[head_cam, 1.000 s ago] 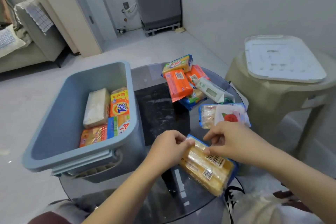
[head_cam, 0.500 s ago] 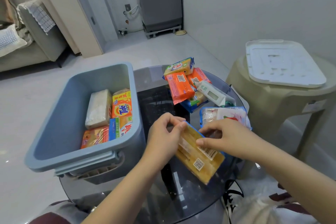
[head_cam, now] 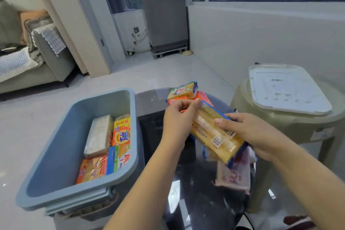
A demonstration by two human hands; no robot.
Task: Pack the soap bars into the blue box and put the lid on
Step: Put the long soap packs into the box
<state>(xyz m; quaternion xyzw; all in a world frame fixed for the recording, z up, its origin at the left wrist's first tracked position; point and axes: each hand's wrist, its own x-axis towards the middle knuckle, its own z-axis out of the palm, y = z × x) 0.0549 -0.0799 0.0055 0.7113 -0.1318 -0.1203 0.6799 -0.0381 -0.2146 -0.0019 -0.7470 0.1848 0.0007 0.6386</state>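
Head view shows the job partway through. The blue box (head_cam: 56,155) stands open on the left edge of the round glass surface (head_cam: 196,192), and several wrapped soap bars already lie along its right side: a pale bar (head_cam: 98,136), an orange Tide bar (head_cam: 121,134), an orange-and-yellow pack (head_cam: 91,170) at the near end and a blue-and-green one (head_cam: 116,158) beside it. The rest of the box floor is bare, so there looks to be room for more.

A long yellow soap pack (head_cam: 214,136) is held in the air over the surface, to the right of the box and not yet above it. The left hand (head_cam: 177,123) pinches its far end, and the right hand (head_cam: 248,132) grasps its near half, thumb across the barcode side. Both grips are closed on that one pack.

Still on the surface are a small heap of soap bars (head_cam: 182,91) at the far edge, partly hidden behind the left hand, and a pinkish pack (head_cam: 235,175) under the held one. How many bars are in the heap cannot be told.

The white lid (head_cam: 287,87) lies flat on a beige stool (head_cam: 280,127) to the right, well apart from the box. Judging by this, the held pack, the remaining bars and the lid all remain to be dealt with.
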